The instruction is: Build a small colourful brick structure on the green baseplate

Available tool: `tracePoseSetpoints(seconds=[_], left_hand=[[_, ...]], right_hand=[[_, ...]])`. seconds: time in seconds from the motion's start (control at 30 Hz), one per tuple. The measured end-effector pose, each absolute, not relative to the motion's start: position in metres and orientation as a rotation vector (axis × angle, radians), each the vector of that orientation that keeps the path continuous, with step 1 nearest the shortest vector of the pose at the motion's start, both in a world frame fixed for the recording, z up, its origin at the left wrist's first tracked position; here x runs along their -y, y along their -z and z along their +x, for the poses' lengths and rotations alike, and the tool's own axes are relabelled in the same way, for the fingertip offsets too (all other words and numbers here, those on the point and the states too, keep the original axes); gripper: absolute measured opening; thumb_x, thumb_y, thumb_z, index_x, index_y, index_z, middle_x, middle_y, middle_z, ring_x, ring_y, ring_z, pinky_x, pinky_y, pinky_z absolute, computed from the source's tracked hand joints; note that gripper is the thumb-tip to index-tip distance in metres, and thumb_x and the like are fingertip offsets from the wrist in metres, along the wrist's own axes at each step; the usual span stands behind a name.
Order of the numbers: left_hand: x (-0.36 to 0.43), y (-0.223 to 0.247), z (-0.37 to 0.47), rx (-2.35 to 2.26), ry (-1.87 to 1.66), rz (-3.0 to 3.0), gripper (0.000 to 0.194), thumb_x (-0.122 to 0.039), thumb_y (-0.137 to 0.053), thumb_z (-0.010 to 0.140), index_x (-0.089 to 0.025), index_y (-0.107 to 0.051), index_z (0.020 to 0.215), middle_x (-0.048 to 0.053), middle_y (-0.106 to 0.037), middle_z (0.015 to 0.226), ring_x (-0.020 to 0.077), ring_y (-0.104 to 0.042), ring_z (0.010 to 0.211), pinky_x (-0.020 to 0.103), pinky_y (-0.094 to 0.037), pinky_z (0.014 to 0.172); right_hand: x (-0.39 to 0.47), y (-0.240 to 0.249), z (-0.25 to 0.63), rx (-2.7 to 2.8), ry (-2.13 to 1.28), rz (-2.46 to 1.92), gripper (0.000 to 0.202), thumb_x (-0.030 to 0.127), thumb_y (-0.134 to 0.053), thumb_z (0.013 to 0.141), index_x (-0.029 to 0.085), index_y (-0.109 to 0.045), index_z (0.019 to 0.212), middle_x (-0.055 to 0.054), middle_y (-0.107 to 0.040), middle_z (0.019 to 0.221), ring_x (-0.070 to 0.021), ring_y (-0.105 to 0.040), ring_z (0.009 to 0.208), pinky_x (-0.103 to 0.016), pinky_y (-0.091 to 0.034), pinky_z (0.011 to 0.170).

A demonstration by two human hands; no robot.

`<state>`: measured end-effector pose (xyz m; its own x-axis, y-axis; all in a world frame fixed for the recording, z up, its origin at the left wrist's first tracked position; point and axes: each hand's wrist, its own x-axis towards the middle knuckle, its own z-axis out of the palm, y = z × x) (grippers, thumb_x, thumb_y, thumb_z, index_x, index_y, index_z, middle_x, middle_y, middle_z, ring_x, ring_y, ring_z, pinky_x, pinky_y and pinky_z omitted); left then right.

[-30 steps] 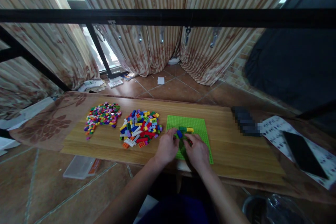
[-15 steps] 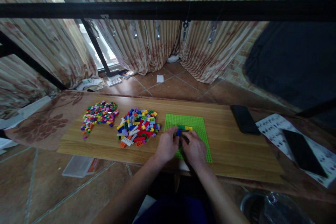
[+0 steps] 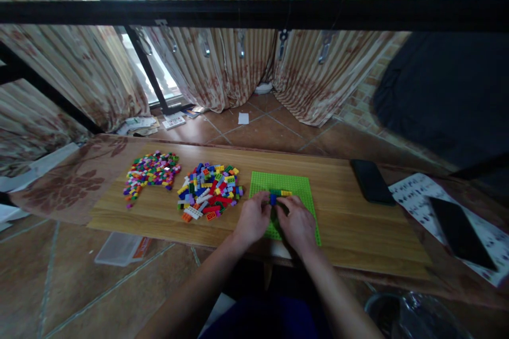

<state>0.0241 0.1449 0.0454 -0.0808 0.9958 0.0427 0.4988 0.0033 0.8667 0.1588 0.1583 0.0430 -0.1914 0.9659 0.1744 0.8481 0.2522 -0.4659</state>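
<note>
A bright green studded baseplate [image 3: 303, 186] lies on the wooden board, partly covered by both hands. On it sit a dark green brick [image 3: 275, 192] and, at its right end, a yellow brick [image 3: 286, 193]. Just below them a blue brick [image 3: 272, 199] is pinched between the fingertips of my left hand [image 3: 254, 217] and my right hand [image 3: 297, 221]. My left fingers touch its left side, my right fingers its right side. Its lower part is hidden by shadow and fingers.
Left of the baseplate is a pile of larger mixed bricks [image 3: 209, 190], with a pile of small colourful pieces [image 3: 151, 172] farther left. A black phone [image 3: 371, 181] lies right on the wooden board [image 3: 342, 222]; another dark device [image 3: 461, 230] rests on a printed sheet [image 3: 417, 190].
The view has shifted very slightly. My right fingers have moved a little around the blue brick, which shows more clearly now.
</note>
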Motion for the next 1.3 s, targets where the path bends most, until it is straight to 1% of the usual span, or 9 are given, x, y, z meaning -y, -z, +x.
tracePoseSetpoints(seconds=[0.13, 0.3, 0.53, 0.67, 0.83, 1.0, 1.17, 1.3], left_hand=[[-0.151, -0.048, 0.020, -1.685, -0.977, 1.547, 0.033, -0.006, -0.053, 0.079, -0.013, -0.060, 0.110, 0.008, -0.071, 0.099, 0.0174, -0.068, 0.089, 0.029, -0.053, 0.083], [-0.164, -0.054, 0.015, -1.735, -0.909, 1.595, 0.033, -0.005, -0.052, 0.078, -0.015, -0.062, 0.107, 0.005, -0.072, 0.089, 0.0167, -0.068, 0.085, 0.027, -0.053, 0.079], [-0.176, -0.057, 0.013, -1.758, -0.860, 1.592, 0.035, -0.007, -0.053, 0.078, -0.014, -0.061, 0.110, 0.006, -0.073, 0.091, 0.0166, -0.068, 0.085, 0.027, -0.053, 0.080], [-0.179, -0.054, 0.014, -1.713, -0.852, 1.560, 0.033, -0.009, -0.058, 0.077, -0.013, -0.062, 0.109, 0.005, -0.073, 0.087, 0.0160, -0.068, 0.084, 0.026, -0.053, 0.078], [-0.181, -0.055, 0.016, -1.728, -0.833, 1.523, 0.032, -0.009, -0.063, 0.075, -0.014, -0.064, 0.106, 0.004, -0.072, 0.085, 0.0149, -0.068, 0.082, 0.025, -0.053, 0.076], [-0.182, -0.056, 0.019, -1.776, -0.834, 1.508, 0.033, -0.008, -0.064, 0.072, -0.012, -0.065, 0.105, 0.005, -0.072, 0.083, 0.0156, -0.068, 0.080, 0.025, -0.053, 0.076], [-0.183, -0.057, 0.021, -1.839, -0.820, 1.511, 0.034, -0.009, -0.065, 0.070, -0.013, -0.066, 0.104, 0.005, -0.073, 0.083, 0.0169, -0.069, 0.080, 0.026, -0.054, 0.075], [-0.184, -0.057, 0.022, -1.857, -0.805, 1.505, 0.034, -0.010, -0.066, 0.069, -0.013, -0.067, 0.104, 0.005, -0.073, 0.082, 0.0173, -0.069, 0.080, 0.026, -0.053, 0.074]], right_hand=[[-0.159, -0.044, 0.160, 2.097, -0.387, -1.631, 0.027, 0.030, -0.049, 0.087, 0.020, -0.067, 0.104, -0.007, -0.066, 0.099, -0.0199, -0.062, 0.084, -0.031, -0.046, 0.071], [-0.162, -0.043, 0.161, 2.070, -0.432, -1.590, 0.027, 0.031, -0.048, 0.088, 0.020, -0.069, 0.101, -0.007, -0.067, 0.096, -0.0205, -0.062, 0.086, -0.032, -0.046, 0.076], [-0.166, -0.040, 0.158, 2.038, -0.443, -1.590, 0.026, 0.032, -0.049, 0.088, 0.020, -0.070, 0.097, -0.007, -0.067, 0.096, -0.0206, -0.062, 0.086, -0.033, -0.046, 0.077], [-0.165, -0.039, 0.158, 2.019, -0.455, -1.597, 0.026, 0.032, -0.049, 0.088, 0.020, -0.070, 0.096, -0.007, -0.067, 0.094, -0.0201, -0.062, 0.086, -0.032, -0.046, 0.078], [-0.165, -0.038, 0.158, 1.999, -0.459, -1.613, 0.025, 0.033, -0.050, 0.086, 0.020, -0.070, 0.094, -0.007, -0.068, 0.092, -0.0198, -0.062, 0.083, -0.032, -0.046, 0.075], [-0.166, -0.037, 0.158, 1.990, -0.469, -1.620, 0.026, 0.033, -0.050, 0.086, 0.020, -0.071, 0.095, -0.007, -0.068, 0.093, -0.0202, -0.063, 0.084, -0.032, -0.046, 0.075], [-0.166, -0.039, 0.158, 1.987, -0.491, -1.612, 0.027, 0.034, -0.051, 0.086, 0.019, -0.071, 0.095, -0.008, -0.068, 0.093, -0.0206, -0.063, 0.084, -0.033, -0.046, 0.076], [-0.168, -0.040, 0.159, 1.958, -0.536, -1.615, 0.026, 0.035, -0.051, 0.086, 0.021, -0.072, 0.090, -0.006, -0.069, 0.091, -0.0199, -0.063, 0.083, -0.033, -0.046, 0.076]])
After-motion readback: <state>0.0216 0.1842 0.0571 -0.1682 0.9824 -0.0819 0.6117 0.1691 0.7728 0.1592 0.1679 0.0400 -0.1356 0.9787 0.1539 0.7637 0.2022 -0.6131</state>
